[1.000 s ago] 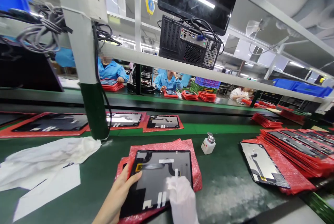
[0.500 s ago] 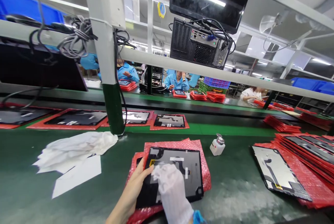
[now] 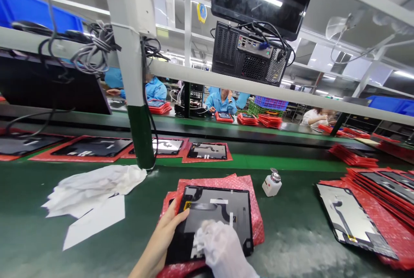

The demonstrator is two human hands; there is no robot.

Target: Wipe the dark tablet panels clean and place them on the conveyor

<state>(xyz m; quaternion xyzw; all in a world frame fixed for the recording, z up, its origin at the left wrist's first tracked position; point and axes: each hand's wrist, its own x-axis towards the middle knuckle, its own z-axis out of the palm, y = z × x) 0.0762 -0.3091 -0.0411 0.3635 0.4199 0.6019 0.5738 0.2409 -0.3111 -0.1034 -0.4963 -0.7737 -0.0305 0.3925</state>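
A dark tablet display panel [image 3: 223,204] lies tilted, its back side up, over red bubble-wrap bags [image 3: 257,222] on the bench. My bare left hand [image 3: 168,228] grips its left edge, thumb on top and the fingers hidden. My right hand [image 3: 226,247], covered in a white glove, rests low on the panel with its fingers bunched around a white wiping cloth [image 3: 205,235]. Glove and cloth blend together, so the fingertips do not show. Right of the panel stands a small white dispenser bottle [image 3: 271,184] with a metal top.
Crumpled white cloths [image 3: 93,185] and a white sheet [image 3: 97,222] lie to the left. At the right, another panel [image 3: 351,217] leans by a stack of red bags [image 3: 384,196]. Bagged panels [image 3: 207,151] line the back beside a post [image 3: 140,135]. Co-workers sit across.
My right hand has slid down the panel toward me with the cloth, uncovering its upper middle. My left hand keeps its hold on the edge. The view has shifted slightly.
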